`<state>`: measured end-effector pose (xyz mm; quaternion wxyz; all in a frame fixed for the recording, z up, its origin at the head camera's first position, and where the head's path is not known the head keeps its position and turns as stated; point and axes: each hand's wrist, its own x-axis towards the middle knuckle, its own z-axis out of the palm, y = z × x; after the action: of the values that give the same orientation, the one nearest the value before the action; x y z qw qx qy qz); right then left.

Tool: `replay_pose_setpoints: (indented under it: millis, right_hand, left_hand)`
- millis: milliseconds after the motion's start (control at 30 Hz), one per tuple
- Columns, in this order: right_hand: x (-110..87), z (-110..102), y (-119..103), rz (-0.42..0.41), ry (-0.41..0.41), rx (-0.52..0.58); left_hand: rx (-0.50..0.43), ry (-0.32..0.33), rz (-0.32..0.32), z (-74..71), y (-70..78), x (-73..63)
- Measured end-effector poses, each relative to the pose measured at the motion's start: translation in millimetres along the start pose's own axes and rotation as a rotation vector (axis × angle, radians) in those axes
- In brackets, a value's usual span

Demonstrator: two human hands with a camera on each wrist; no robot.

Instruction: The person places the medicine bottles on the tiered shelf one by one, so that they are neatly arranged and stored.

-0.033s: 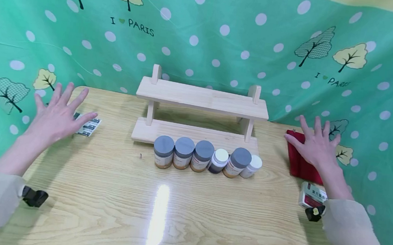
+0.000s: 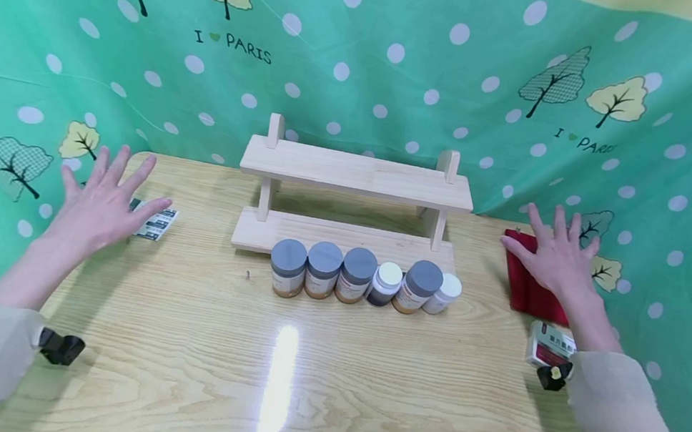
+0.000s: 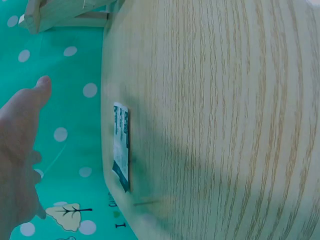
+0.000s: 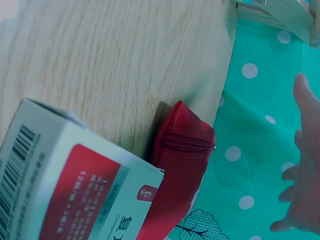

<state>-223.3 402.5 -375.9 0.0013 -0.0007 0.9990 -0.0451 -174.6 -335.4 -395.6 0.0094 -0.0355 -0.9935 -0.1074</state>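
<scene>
My left hand (image 2: 97,207) is held out at the table's left side, fingers spread and nothing in them. Partly hidden by it in the head view is a flat packet with white and dark green print (image 3: 121,145), lying on the table. On the right, my right hand (image 2: 557,260) also has its fingers spread and holds nothing. It overlaps a red zippered pouch (image 4: 182,145) in the head view. Close to the pouch, near my right wrist, is a white, red and green medicine box (image 4: 95,180).
A two-tier wooden rack (image 2: 357,174) stands at the back middle. Along its front is a row of several grey-lidded jars (image 2: 323,271) and two white-capped bottles (image 2: 387,279). Green dotted cloth (image 2: 366,53) hangs behind and at both sides of the wooden table (image 2: 395,395).
</scene>
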Motion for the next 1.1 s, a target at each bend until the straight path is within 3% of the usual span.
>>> replay_pose_setpoints:
  millis: [433, 733, 900, 1100]
  right_hand:
    - [-3.4, -3, 3, 0.042, 0.013, 0.062]
    - [-8.5, 0, -7, 0.065, 0.034, 0.152]
    - [-10.8, -2, -18, 0.106, 0.089, 0.221]
    - [-20.7, -5, -34, 0.161, 0.138, 0.417]
  left_hand:
    - [-0.049, 0.035, 0.015, 4.9, 7.0, -3.6]
    - [-0.202, 0.082, 0.017, 13.9, 26.3, 0.3]
    - [-0.343, 0.101, 0.010, 18.5, 42.4, -1.1]
    - [-0.516, 0.100, 0.009, 25.4, 61.8, -3.4]
